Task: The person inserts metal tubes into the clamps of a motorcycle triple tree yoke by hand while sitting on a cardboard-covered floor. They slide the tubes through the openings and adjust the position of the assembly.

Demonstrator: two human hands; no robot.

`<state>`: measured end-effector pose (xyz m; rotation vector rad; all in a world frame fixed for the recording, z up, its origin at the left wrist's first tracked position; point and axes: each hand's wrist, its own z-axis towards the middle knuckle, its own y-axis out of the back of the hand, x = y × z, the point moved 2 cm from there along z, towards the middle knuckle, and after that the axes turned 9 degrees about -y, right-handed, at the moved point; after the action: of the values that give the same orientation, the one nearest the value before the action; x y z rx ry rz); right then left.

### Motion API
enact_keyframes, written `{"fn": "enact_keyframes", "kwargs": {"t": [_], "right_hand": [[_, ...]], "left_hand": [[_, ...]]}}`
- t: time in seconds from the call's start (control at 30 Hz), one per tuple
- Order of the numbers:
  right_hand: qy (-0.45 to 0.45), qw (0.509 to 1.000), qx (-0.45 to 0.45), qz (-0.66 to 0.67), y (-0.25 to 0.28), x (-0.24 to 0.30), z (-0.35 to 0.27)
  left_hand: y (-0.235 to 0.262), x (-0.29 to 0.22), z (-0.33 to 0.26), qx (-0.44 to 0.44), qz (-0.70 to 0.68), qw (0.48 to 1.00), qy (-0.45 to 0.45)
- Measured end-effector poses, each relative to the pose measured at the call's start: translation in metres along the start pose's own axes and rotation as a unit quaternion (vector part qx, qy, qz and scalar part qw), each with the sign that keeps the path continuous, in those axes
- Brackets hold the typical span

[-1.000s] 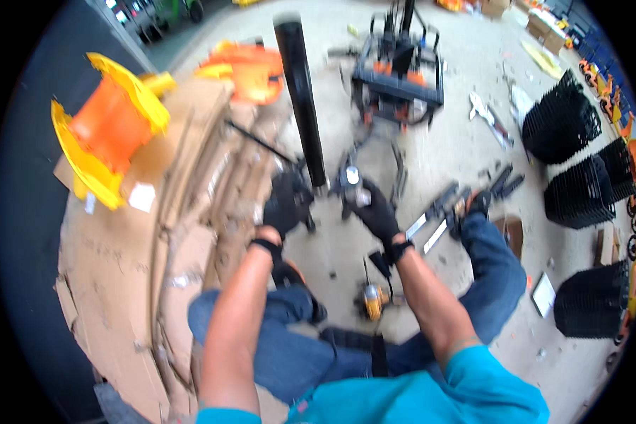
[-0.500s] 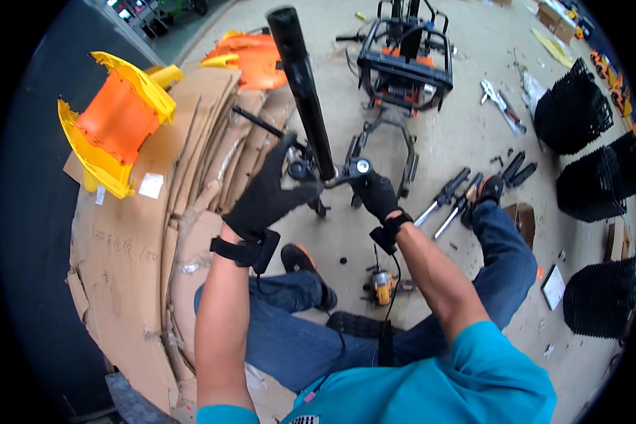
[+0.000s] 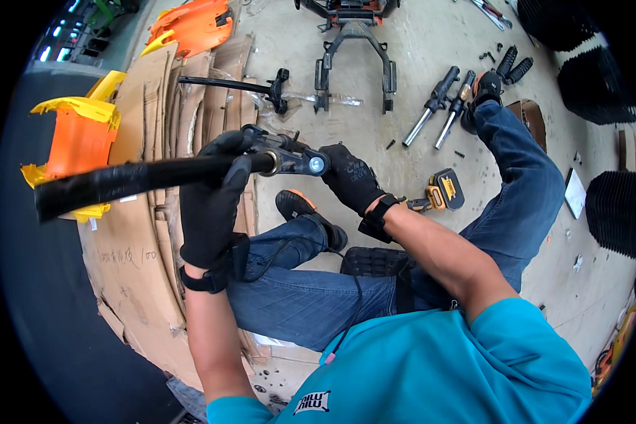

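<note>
A black steering stem [image 3: 120, 180], a long tube with a two-armed clamp [image 3: 290, 161] at one end, is held in the air in front of me. My gloved left hand [image 3: 208, 205] is closed round the tube close to the clamp, thumb on top. At the clamp's right end, beside a silver bolt head, my gloved right hand [image 3: 350, 178] grips the edge with bent fingers. The tube lies almost level and points left. Beyond it, a similar black stem [image 3: 226, 83] rests across the cardboard. Part of the clamp's underside is hidden by my hands.
Flattened cardboard [image 3: 131, 275] is stacked at left, with orange-yellow plastic covers [image 3: 85, 138] on it. A black frame [image 3: 357, 32] stands ahead. Two fork legs [image 3: 431, 109] and a yellow cordless power tool [image 3: 442, 191] lie on the floor. Black stacked bins [image 3: 601, 85] line the right.
The stem has swung from near upright to almost level, its tube now pointing left. My left hand has shifted from beside the clamp to round the tube. The view has moved down.
</note>
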<state>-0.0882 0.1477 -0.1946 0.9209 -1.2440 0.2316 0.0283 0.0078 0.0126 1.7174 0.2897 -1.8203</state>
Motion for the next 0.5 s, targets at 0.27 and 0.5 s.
{"fn": "enact_keyframes", "kwargs": {"t": [0.27, 0.5], "right_hand": [[-0.084, 0.995, 0.022, 0.056, 0.009, -0.047, -0.007], [-0.554, 0.694, 0.198, 0.415, -0.020, -0.103, -0.012]], "left_hand": [[-0.001, -0.010, -0.013, -0.015, 0.060, 0.998, 0.008], [-0.003, -0.008, -0.018, -0.015, 0.050, 0.999, 0.011]]}}
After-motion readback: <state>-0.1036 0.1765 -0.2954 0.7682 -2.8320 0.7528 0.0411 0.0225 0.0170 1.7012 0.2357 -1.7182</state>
